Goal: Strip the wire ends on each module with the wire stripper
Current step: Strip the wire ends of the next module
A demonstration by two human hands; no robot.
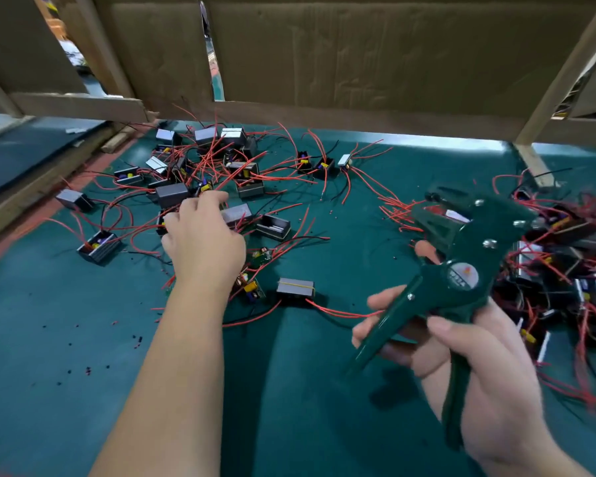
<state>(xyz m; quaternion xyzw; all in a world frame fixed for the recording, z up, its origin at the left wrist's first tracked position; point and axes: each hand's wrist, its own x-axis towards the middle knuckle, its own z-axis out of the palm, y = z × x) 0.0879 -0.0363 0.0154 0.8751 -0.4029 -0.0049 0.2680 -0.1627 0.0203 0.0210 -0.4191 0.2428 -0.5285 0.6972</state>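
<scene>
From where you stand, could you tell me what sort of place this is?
Probably an electronics assembly bench: a green mat strewn with small modules trailing red wires, and a wire stripper in the right hand.

Glossy green-painted metal is gleaming on the wire stripper (461, 270); the matt green table mat (83, 339) and rough corrugated cardboard wall (358, 53) are showing dull.

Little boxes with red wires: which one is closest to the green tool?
The grey module lying alone in front, its red wire running toward the wire stripper; the others lie farther back.
</scene>
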